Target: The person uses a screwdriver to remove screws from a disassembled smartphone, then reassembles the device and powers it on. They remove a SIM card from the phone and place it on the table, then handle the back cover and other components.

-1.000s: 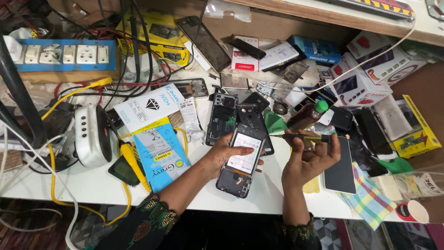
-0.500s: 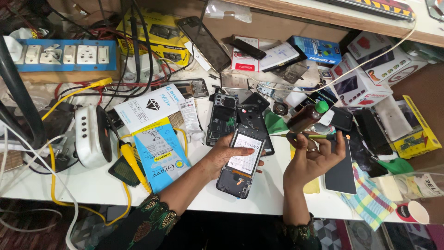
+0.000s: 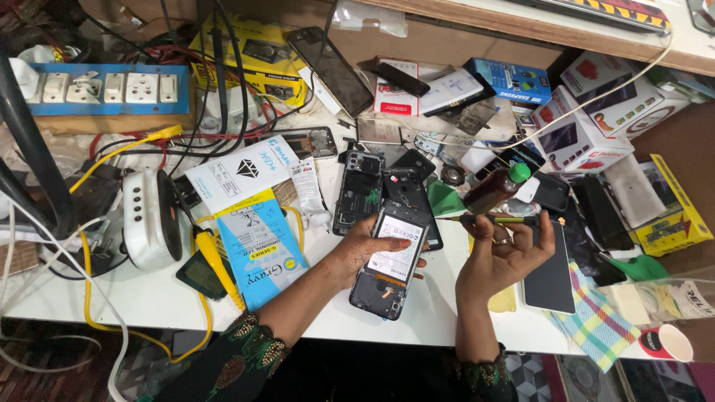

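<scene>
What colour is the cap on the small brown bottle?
Green, on the brown bottle, seen best in the head view.

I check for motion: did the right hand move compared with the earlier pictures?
Yes. The right hand shifted slightly left, away from the black phone beside it; its fingers opened, then closed on the screwdriver.
</scene>
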